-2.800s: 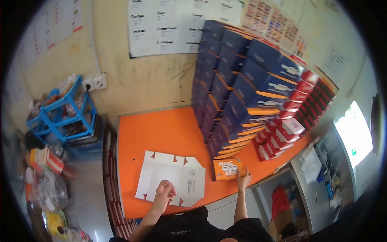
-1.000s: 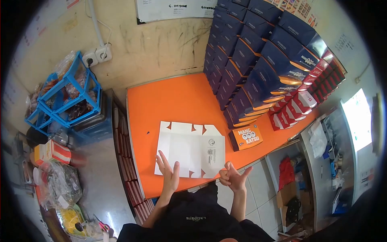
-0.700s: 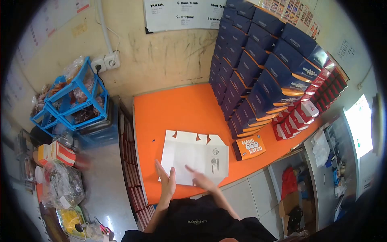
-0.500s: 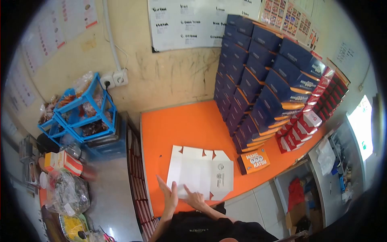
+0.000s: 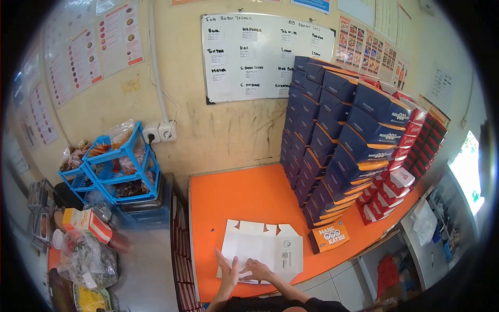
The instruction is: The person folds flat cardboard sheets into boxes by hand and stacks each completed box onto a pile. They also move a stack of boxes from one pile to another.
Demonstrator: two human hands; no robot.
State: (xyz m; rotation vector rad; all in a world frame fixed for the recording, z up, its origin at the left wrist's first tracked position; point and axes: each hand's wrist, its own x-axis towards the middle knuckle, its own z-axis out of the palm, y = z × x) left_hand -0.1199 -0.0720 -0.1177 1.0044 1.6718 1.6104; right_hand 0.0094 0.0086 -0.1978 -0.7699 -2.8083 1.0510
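A flat white cardboard box blank (image 5: 261, 242) lies unfolded on the orange table, notches along its far edge and small dark print on its right panel. My left hand (image 5: 227, 269) is at the blank's near left side, thumb and fingers stretched out and apart. Resting over the near part of the blank, my right hand (image 5: 257, 270) has its fingers spread and pointing left, close to my left hand. Neither hand grips anything that I can see. An orange-topped "Mang Katsu" box (image 5: 331, 236) sits on the table right of the blank.
Tall stacks of folded dark blue boxes (image 5: 340, 151) stand on the orange table (image 5: 234, 192), with red and white boxes (image 5: 387, 195) behind. At left, a blue rack (image 5: 117, 169) holds bagged food near a metal counter (image 5: 148, 270). A whiteboard (image 5: 267, 57) hangs on the wall.
The view has tilted upward, so everything sits lower in the picture. My right hand's pointing finger has given way to more spread fingers on the blank. My left hand stays at its left side.
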